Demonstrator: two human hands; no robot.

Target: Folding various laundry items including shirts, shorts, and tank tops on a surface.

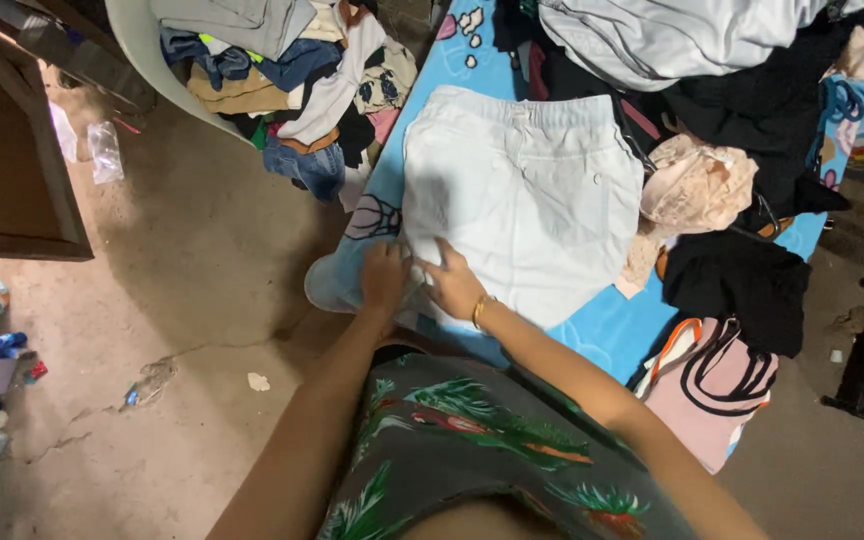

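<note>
While the white shorts (pixel 522 200) lie spread flat on the blue mat (pixel 602 330), their near hem is pinched by left hand (pixel 384 277) and right hand (pixel 452 285), keeping fabric smooth.

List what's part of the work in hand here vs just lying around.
In hand: white shorts, left hand, right hand, blue mat.
Lying about: clothes in the white chair, black garment, pink bag, plastic bottle.

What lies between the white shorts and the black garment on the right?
In the head view, a crumpled beige garment lies between the white shorts and the black garment.
</note>
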